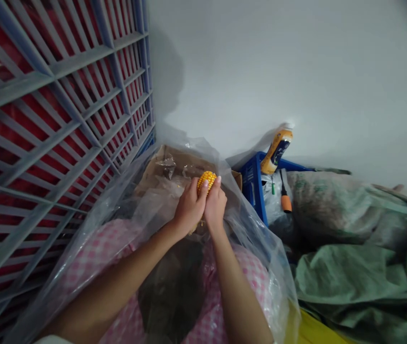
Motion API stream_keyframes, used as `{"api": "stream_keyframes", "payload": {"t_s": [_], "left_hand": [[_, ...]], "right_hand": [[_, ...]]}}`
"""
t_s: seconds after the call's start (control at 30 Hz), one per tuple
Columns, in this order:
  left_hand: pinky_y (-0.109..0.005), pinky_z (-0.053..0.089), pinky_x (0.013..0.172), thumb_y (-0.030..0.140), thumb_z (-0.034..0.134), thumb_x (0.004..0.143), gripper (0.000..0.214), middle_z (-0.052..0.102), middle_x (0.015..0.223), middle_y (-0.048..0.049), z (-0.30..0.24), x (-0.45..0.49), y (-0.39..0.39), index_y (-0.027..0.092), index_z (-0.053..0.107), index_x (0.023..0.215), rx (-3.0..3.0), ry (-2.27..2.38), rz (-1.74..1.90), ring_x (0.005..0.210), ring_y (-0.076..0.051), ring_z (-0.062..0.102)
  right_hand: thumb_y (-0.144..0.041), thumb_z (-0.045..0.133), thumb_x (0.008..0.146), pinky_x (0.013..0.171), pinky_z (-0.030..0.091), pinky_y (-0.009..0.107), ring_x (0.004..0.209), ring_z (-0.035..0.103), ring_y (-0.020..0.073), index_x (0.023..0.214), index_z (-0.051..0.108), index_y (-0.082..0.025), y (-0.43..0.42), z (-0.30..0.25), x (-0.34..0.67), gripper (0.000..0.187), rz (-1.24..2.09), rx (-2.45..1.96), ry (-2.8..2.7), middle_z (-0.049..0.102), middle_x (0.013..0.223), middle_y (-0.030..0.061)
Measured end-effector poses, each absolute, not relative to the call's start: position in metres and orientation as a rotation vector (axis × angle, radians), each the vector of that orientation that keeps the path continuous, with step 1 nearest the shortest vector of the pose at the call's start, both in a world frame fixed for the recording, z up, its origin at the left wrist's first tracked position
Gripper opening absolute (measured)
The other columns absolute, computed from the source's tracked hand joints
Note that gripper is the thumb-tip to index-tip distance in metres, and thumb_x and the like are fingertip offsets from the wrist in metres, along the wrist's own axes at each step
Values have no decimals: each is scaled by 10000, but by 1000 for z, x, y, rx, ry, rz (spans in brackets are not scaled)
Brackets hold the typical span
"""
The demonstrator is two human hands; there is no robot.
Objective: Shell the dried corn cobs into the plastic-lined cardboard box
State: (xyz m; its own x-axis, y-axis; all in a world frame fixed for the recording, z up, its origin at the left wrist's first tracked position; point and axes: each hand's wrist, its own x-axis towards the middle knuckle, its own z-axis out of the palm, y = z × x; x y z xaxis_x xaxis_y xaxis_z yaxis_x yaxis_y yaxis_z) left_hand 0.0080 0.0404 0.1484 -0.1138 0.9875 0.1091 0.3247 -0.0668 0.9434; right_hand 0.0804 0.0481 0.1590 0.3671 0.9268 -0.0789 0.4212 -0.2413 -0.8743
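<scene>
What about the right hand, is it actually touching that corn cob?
Touching: the head view shows the right hand lying directly against the corn cob, with no gap showing between them.

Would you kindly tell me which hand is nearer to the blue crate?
Right. The right hand is just left of the blue crate, not touching it. The left hand lies farther left, past the right hand, on the corn cob.

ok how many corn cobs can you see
1. The corn cob is gripped between the left hand and the right hand, over a clear plastic bag. Others could be hidden inside the bag.
</scene>
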Motion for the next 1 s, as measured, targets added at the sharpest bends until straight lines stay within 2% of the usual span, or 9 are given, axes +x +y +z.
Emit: {"api": "stream_keyframes", "payload": {"t_s": [0.13,0.33,0.4,0.47,0.57,0.67,0.73,0.87,1.0], "left_hand": [[-312,453,801,409,373,1000,270,617,872,-55,144,8,40,220,486,843,1406,1463,1243,865,-202,602],[-301,480,798,481,369,999,368,631,824,-43,131,11,45,208,539,820,1166,1291,1330,830,-190,611],[-310,488,838,501,399,988,379,653,843,-50,131,12,48,199,574,840,1067,1288,1340,867,-198,626],[-329,495,879,502,398,989,393,676,890,-68,137,10,51,188,607,879,951,1290,1310,918,-215,645],[-367,487,963,427,346,1015,387,693,1053,-111,150,4,57,166,630,983,814,1351,1292,1040,-239,649],[-362,453,1035,346,341,1020,338,673,1166,-124,160,0,59,158,621,1050,757,1488,1368,1162,-238,614],[-340,452,1031,326,344,1018,316,674,1151,-116,163,0,59,164,614,1037,749,1525,1407,1172,-227,610],[-283,483,938,314,359,1008,273,678,1051,-92,162,4,57,179,595,977,753,1403,1442,1027,-182,642],[-267,484,729,484,513,931,311,618,805,-30,165,-2,61,193,575,840,693,1265,1423,764,-156,602]], "right_hand": [[-604,187,975,597,355,299,630,582,217,641,529,-199,45,152,81,627,737,-1794,-1193,663,697,113],[-634,230,965,580,351,287,582,548,191,609,516,-200,46,150,88,629,688,-1761,-1207,634,635,71],[-668,253,955,566,355,281,572,541,186,581,507,-201,51,153,93,649,783,-1752,-1235,621,613,65],[-674,189,964,557,375,275,567,549,183,584,534,-194,56,156,98,703,994,-1721,-1219,619,608,67],[-673,65,966,627,449,286,661,623,201,688,635,-177,56,160,102,805,1194,-1681,-1151,678,718,95],[-743,125,937,788,471,332,851,661,243,802,686,-185,46,161,96,803,1026,-1736,-1292,718,893,119],[-755,123,931,810,455,359,877,655,268,837,690,-189,38,162,87,807,964,-1785,-1425,718,920,132],[-694,87,967,733,435,343,859,657,284,857,684,-181,32,163,71,794,924,-1854,-1515,719,922,154],[-651,96,990,650,414,323,729,644,268,752,664,-183,33,163,66,773,818,-1869,-1554,711,820,151]]}}
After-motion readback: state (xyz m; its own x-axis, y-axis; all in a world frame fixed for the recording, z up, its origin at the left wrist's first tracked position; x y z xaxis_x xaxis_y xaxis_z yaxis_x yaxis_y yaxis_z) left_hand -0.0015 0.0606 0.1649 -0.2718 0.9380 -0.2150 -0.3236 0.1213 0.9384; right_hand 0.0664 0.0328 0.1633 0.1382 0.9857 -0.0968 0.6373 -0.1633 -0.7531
